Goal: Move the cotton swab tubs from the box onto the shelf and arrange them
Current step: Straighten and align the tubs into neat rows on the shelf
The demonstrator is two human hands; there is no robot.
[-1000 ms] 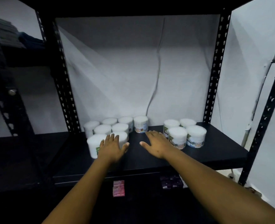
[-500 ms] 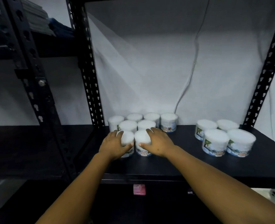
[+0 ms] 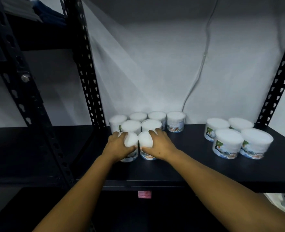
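Note:
Several white cotton swab tubs stand on the black shelf (image 3: 180, 164). My left hand (image 3: 117, 148) grips the front left tub (image 3: 131, 141) of the left cluster. My right hand (image 3: 160, 144) grips the front right tub (image 3: 145, 141) beside it; the two tubs stand side by side, nearly touching. Behind them are two more rows of tubs, ending in a labelled tub (image 3: 175, 121) at the back right. A separate group of larger tubs (image 3: 227, 141) stands to the right. The box is not in view.
Black perforated shelf posts rise at the left (image 3: 88, 67) and right (image 3: 279, 77). A grey cable (image 3: 198, 69) hangs down the white wall behind. A pink packet (image 3: 144, 194) lies on the lower level. The neighbouring rack at left holds folded cloth (image 3: 49, 15).
Both hands went from hovering open over the shelf to gripping the two front tubs. The view has moved closer and to the left.

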